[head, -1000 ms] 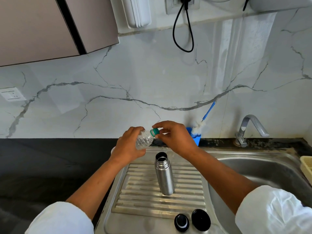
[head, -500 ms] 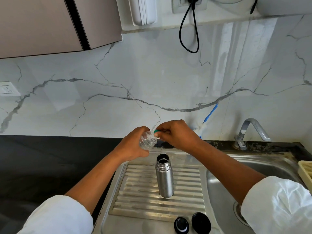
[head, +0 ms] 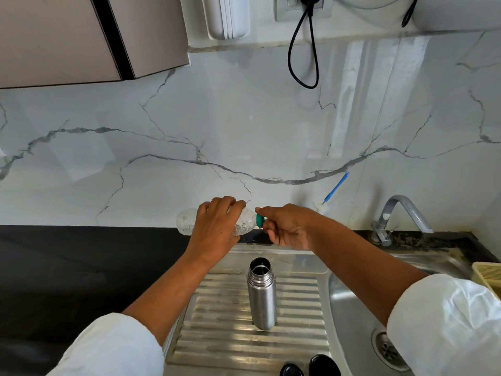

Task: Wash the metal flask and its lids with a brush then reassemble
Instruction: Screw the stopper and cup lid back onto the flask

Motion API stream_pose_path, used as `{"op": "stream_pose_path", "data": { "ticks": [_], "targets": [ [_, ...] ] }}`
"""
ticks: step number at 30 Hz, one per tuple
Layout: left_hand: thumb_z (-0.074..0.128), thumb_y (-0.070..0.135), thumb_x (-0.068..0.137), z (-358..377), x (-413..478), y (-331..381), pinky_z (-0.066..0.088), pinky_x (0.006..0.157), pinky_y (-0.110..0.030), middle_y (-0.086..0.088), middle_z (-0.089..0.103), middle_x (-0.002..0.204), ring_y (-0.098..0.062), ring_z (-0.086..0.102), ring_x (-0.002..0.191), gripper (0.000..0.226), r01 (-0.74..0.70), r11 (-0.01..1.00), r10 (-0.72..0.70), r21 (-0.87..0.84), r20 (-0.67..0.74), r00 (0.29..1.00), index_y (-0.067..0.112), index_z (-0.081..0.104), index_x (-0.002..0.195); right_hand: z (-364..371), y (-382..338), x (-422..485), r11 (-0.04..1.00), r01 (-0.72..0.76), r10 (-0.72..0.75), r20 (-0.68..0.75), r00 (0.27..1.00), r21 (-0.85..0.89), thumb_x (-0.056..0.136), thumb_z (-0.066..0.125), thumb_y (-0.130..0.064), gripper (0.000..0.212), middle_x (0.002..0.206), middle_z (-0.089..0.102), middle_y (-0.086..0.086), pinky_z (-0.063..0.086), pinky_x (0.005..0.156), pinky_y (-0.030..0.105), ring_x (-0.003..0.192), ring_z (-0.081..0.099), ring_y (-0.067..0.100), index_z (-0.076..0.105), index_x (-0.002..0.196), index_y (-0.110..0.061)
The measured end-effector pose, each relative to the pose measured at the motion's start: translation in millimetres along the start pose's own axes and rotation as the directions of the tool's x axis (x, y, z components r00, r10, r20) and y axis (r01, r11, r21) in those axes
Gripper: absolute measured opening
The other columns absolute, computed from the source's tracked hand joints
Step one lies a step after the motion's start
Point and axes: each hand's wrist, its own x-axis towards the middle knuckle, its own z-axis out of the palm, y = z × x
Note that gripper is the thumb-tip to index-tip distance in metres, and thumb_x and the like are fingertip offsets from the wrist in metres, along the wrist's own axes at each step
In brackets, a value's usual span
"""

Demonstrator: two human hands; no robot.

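Note:
The open metal flask (head: 261, 293) stands upright on the ribbed steel drainboard (head: 217, 335). Its two black lids (head: 309, 367) lie at the drainboard's front edge. Above the flask, my left hand (head: 215, 229) grips a clear plastic bottle (head: 187, 222) held nearly level. My right hand (head: 287, 225) pinches the bottle's green cap (head: 259, 221). A brush with a blue handle (head: 334, 188) and white bristles leans on the wall behind my right arm.
The sink basin (head: 352, 308) with its drain lies to the right, with the tap (head: 398, 215) behind it. A yellow basket (head: 488, 275) sits at the right edge. Black countertop (head: 67, 267) extends to the left.
Both hands have lifted the bottle and tipped it closer to level, its base now sticking out left of my left hand. The flask and lids have stayed put.

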Motion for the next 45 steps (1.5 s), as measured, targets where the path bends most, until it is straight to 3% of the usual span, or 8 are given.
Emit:
{"op": "stream_pose_path", "data": {
  "ticks": [3, 6, 10, 15, 20, 33, 38, 45],
  "targets": [
    [0.096, 0.022, 0.064, 15.1, 6.8, -2.7, 0.044, 0.097, -0.045, -0.007, 0.05, 0.13, -0.028, 0.045, 0.121, 0.077, 0.152, 0.96, -0.148, -0.234, 0.034, 0.988, 0.022, 0.06, 0.132, -6.2, 0.4, 8.2, 0.995, 0.086, -0.084, -0.06, 0.995, 0.04, 0.096, 0.068, -0.039, 0.039, 0.071, 0.068, 0.005, 0.055, 0.055, 0.017, 0.061, 0.062, 0.009, 0.068, 0.104, 0.0],
    [0.095, 0.035, 0.07, 32.3, 25.5, -4.5, 0.037, 0.102, -0.041, -0.005, 0.047, 0.136, -0.027, 0.041, 0.124, 0.08, 0.406, 0.845, -0.379, -0.347, 0.147, 0.914, 0.028, 0.055, 0.139, -12.4, 13.4, 29.1, 0.961, 0.168, -0.224, -0.264, 0.938, -0.218, 0.101, 0.056, -0.049, 0.047, 0.095, 0.076, 0.007, 0.06, 0.072, 0.026, 0.083, 0.072, 0.016, 0.07, 0.108, -0.004],
    [0.095, 0.031, 0.071, 62.6, 42.7, -14.0, 0.046, 0.103, -0.045, 0.0, 0.054, 0.133, -0.025, 0.046, 0.125, 0.083, 0.56, 0.614, -0.502, -0.557, 0.273, 0.821, 0.022, 0.049, 0.14, -33.8, 45.0, 49.3, 0.543, 0.206, -0.575, -0.181, 0.798, -0.814, 0.102, 0.057, -0.041, 0.036, 0.111, 0.074, 0.003, 0.053, 0.087, 0.03, 0.097, 0.067, 0.016, 0.068, 0.12, -0.012],
    [0.091, 0.017, 0.077, 108.3, 53.8, -20.0, 0.049, 0.1, -0.036, -0.006, 0.056, 0.136, -0.029, 0.056, 0.125, 0.082, 0.677, 0.4, -0.57, -0.618, 0.41, 0.712, 0.015, 0.041, 0.142, -53.6, 74.6, 68.5, 0.332, 0.185, -0.587, -0.049, 0.808, -0.925, 0.099, 0.062, -0.036, 0.035, 0.119, 0.069, 0.003, 0.054, 0.094, 0.033, 0.108, 0.065, 0.019, 0.067, 0.127, -0.016],
    [0.09, 0.017, 0.079, 150.9, 61.8, -24.7, 0.05, 0.099, -0.042, -0.01, 0.056, 0.137, -0.034, 0.056, 0.125, 0.08, 0.737, 0.412, -0.568, -0.536, 0.482, 0.667, 0.014, 0.039, 0.14, -68.9, 95.5, 82.6, 0.264, 0.133, -0.53, -0.029, 0.847, -0.955, 0.1, 0.06, -0.041, 0.039, 0.133, 0.059, 0.002, 0.049, 0.101, 0.034, 0.12, 0.058, 0.02, 0.062, 0.133, -0.021],
    [0.089, 0.016, 0.079, 196.3, 65.1, -38.0, 0.048, 0.105, -0.042, -0.008, 0.057, 0.142, -0.032, 0.055, 0.128, 0.084, 0.707, 0.532, -0.479, -0.466, 0.523, 0.705, 0.017, 0.041, 0.148, -87.6, 115.9, 88.2, 0.162, 0.062, -0.502, -0.029, 0.864, -0.985, 0.099, 0.059, -0.044, 0.047, 0.145, 0.05, 0.001, 0.043, 0.11, 0.039, 0.133, 0.046, 0.023, 0.054, 0.141, -0.023],
    [0.089, 0.02, 0.079, 201.0, 65.8, -38.8, 0.046, 0.094, -0.037, -0.011, 0.056, 0.137, -0.033, 0.056, 0.124, 0.079, 0.73, 0.518, -0.506, -0.446, 0.528, 0.682, 0.011, 0.041, 0.142, -81.5, 115.1, 80.8, -0.017, -0.002, -0.5, 0.006, 0.866, -1.0, 0.102, 0.053, -0.048, 0.061, 0.169, 0.018, 0.0, 0.029, 0.119, 0.049, 0.152, 0.023, 0.025, 0.033, 0.156, -0.028],
    [0.09, 0.022, 0.079, 197.7, 68.2, -41.1, 0.044, 0.093, -0.033, -0.015, 0.05, 0.142, -0.033, 0.054, 0.129, 0.086, 0.762, 0.483, -0.53, -0.431, 0.549, 0.647, 0.006, 0.036, 0.145, -82.8, 124.7, 82.1, -0.162, -0.048, -0.443, 0.029, 0.896, -0.986, 0.101, 0.049, -0.056, 0.076, 0.171, -0.01, 0.001, 0.013, 0.123, 0.055, 0.158, -0.003, 0.025, 0.01, 0.162, -0.035]
  ]
}}
